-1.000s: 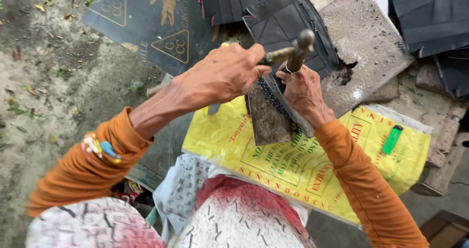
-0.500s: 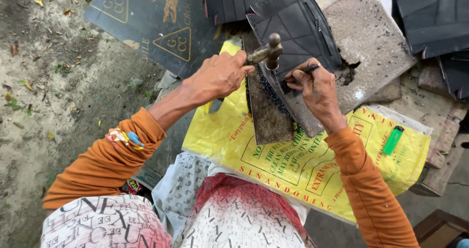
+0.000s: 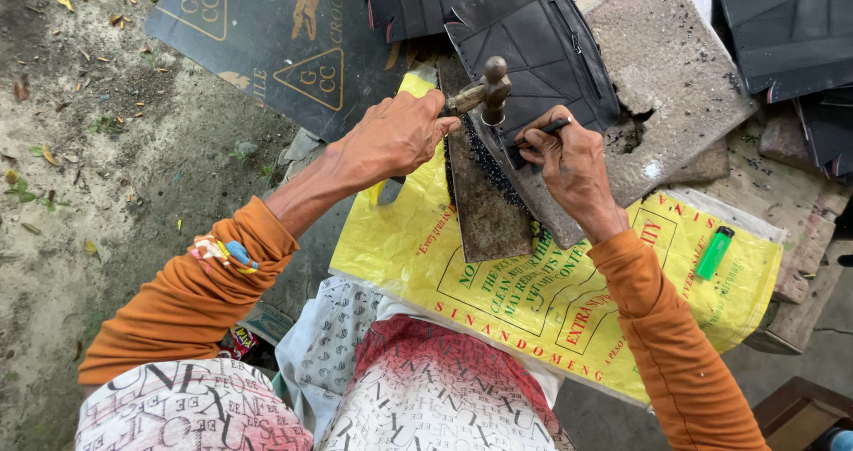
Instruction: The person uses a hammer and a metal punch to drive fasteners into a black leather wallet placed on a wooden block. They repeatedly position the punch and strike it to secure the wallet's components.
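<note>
Left hand [image 3: 391, 135] grips a hammer [image 3: 484, 91] above a black rubber piece [image 3: 542, 42] lying on a concrete slab [image 3: 675, 78]; right hand [image 3: 569, 158] pinches a punch [image 3: 542, 131] against its edge. A glancing blow could strike those fingers.

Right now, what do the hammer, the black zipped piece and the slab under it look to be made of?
Hammer: dull, rusty metal head, seemingly wooden handle. Black zipped piece: matte rubber or leather-like sheet, with seamed panels; hard to tell which. Slab: rough grey concrete or stone, speckled, with a chipped hole.
</note>
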